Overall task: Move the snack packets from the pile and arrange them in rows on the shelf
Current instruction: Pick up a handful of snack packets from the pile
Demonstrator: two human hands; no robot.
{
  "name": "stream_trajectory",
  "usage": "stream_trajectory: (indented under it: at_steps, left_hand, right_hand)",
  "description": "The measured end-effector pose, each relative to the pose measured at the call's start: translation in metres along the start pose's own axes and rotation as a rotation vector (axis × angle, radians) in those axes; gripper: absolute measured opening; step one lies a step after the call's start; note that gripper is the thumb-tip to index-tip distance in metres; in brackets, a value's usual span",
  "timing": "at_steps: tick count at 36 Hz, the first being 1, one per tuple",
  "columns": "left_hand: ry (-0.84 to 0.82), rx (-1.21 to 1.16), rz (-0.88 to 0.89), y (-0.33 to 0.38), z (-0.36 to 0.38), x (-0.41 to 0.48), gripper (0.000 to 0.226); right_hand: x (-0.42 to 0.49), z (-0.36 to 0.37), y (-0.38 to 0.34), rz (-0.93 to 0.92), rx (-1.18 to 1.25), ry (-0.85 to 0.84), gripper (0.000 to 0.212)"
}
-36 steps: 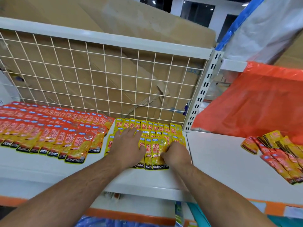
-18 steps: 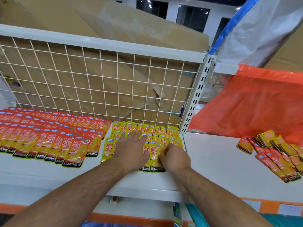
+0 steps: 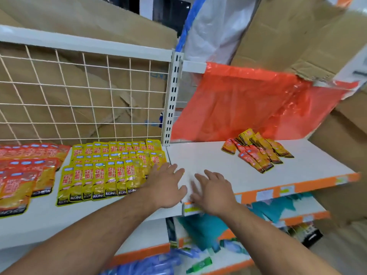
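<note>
Yellow snack packets [image 3: 111, 167] lie in overlapping rows on the white shelf [image 3: 49, 217], with rows of red packets [image 3: 27, 167] to their left. A loose pile of red and yellow packets [image 3: 258, 151] sits on the neighbouring shelf board [image 3: 198, 157] to the right. My left hand [image 3: 166, 185] hovers with fingers spread at the right edge of the yellow rows, holding nothing. My right hand [image 3: 212, 191] is spread over the bare board near its front edge, also empty. Both hands are well left of the pile.
A white wire grid [image 3: 83, 96] backs the left shelf, with a slotted upright post [image 3: 172, 96] between the boards. An orange plastic bag [image 3: 248, 104] hangs behind the pile. Cardboard boxes [image 3: 307, 36] stand at the right. Lower shelves hold blue and teal goods [image 3: 200, 231].
Both hands have lifted off the yellow packets and moved right, past the rows' edge onto the neighbouring board. The view has swung right, bringing the pile closer to the middle.
</note>
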State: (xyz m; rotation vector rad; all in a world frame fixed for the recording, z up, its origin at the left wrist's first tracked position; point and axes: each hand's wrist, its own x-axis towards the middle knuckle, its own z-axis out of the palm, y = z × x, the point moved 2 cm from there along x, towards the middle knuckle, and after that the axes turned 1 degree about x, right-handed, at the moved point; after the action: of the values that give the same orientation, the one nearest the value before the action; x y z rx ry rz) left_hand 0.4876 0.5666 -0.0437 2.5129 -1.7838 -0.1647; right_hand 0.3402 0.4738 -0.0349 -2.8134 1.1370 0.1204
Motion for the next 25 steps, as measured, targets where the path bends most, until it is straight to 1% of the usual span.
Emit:
stream_trajectory:
  at_steps: [6, 18, 25]
  left_hand:
    - [-0.016, -0.007, 0.042, 0.066, -0.007, 0.017, 0.065]
    - [0.011, 0.027, 0.035, 0.218, -0.006, 0.055, 0.065]
    - [-0.011, 0.073, 0.053, 0.274, 0.001, 0.083, 0.066]
  right_hand:
    - [-0.021, -0.01, 0.067, 0.067, 0.07, 0.052, 0.071]
    - [-0.056, -0.033, 0.226, 0.07, 0.089, 0.071, 0.071]
    - [-0.059, -0.037, 0.29, 0.071, 0.095, 0.055, 0.069]
